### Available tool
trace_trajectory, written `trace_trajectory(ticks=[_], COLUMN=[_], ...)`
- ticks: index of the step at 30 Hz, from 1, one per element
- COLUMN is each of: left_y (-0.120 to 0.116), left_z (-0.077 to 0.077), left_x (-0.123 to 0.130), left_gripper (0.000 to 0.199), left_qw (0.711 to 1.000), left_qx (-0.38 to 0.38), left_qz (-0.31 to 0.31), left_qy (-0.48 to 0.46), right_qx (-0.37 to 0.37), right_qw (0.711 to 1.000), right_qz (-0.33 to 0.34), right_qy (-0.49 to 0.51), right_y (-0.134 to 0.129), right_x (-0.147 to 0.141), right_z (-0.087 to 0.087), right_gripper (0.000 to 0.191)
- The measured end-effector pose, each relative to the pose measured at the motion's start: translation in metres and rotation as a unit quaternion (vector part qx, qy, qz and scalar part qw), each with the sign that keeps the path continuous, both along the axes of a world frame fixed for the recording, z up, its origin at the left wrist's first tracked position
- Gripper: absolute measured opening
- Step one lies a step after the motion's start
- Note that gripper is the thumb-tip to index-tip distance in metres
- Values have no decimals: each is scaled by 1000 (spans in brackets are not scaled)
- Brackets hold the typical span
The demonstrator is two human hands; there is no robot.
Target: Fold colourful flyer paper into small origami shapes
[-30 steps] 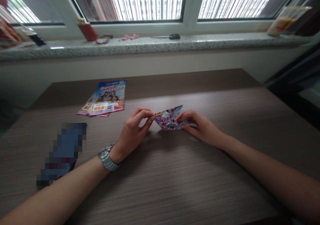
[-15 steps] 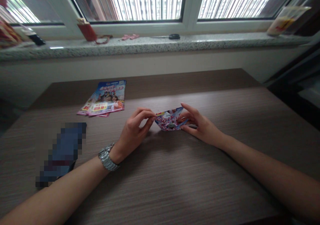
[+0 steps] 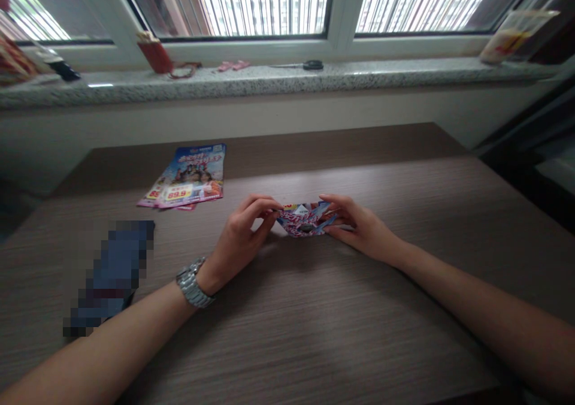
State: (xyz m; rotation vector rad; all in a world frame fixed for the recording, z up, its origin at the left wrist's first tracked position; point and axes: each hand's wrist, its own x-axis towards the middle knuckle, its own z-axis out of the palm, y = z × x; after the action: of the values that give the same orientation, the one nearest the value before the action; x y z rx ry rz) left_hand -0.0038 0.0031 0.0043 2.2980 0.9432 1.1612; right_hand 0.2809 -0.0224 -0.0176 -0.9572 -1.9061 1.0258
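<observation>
A folded paper [image 3: 302,220], printed in blue, red and white, is held just over the middle of the brown table [image 3: 323,309]. Its outline is boat-like, with a pointed left end and folded flaps at the right. My left hand [image 3: 249,225] pinches the left tip between thumb and fingers; a metal watch [image 3: 194,283] is on that wrist. On the right end, my right hand [image 3: 354,225] has its thumb low and its index finger along the upper edge. Its other fingers are partly hidden behind the paper.
Several printed flyers [image 3: 193,177] lie stacked at the back left. A pixelated dark blue object [image 3: 114,273] rests beside my left forearm. Along the stone windowsill [image 3: 251,84] are a red container [image 3: 155,54], pink pieces [image 3: 233,66], dark-handled scissors [image 3: 312,65] and a plastic cup [image 3: 507,38].
My right index finger has come down onto the paper's upper right edge. The raised right corner of the paper is now lower and flatter. The left hand has barely moved.
</observation>
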Motion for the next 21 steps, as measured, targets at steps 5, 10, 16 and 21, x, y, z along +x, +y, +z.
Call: trace_trajectory(ticks=[5,10,16,21], left_y=[0,-1,-2,-3], left_z=[-2,-3,-1,0], left_x=[-1,0,0,0], left_gripper=[20,18,16,16], left_qw=[1000,999,998,999], left_qx=[-10,-35,-54,-45], left_qz=[-15,-12,-12,-3], left_qy=[1,-5,-8,-1], right_qx=[-9,-3,0,2], right_qw=[1000,1000,1000,1000], right_qz=[-6,0,0,-1], right_qy=[-4,-7,-11,-19], right_y=[0,1,0,0], right_x=[0,0,-1,0], right_z=[-1,-1,0,0], right_gripper=[59,56,51,51])
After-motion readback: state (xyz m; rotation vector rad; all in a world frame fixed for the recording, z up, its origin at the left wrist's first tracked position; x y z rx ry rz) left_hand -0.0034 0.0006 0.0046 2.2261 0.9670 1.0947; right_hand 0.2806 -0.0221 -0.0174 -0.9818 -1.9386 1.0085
